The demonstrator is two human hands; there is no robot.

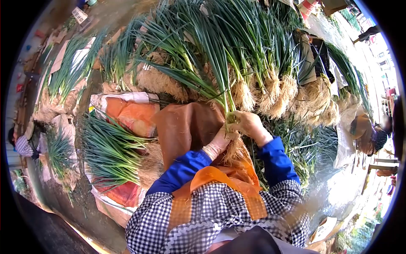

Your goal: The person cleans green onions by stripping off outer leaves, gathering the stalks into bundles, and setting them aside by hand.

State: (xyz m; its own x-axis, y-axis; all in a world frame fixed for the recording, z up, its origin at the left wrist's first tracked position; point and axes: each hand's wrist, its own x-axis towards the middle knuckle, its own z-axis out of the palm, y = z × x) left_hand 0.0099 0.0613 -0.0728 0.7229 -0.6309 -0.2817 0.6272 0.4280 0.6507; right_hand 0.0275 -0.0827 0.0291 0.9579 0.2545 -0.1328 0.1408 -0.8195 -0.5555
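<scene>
My left hand point(219, 141) is wrapped round the lower stalks of a bunch of green onions point(229, 101), just above its pale roots point(234, 151). Against the same stalks, from the right, my right hand point(248, 125) has its fingers closed on them. The bunch stands over my lap, its long green leaves reaching up and away. Under my hands lies a brown apron point(186, 127). Both hands appear to wear thin pale gloves.
Rooted onion bunches point(270, 84) line the far side. Trimmed-looking onions point(112, 148) lie at left on sacks point(133, 114). Loose leaves point(296, 144) are heaped at right. One person point(370, 133) is at the right edge, another point(23, 144) at the far left.
</scene>
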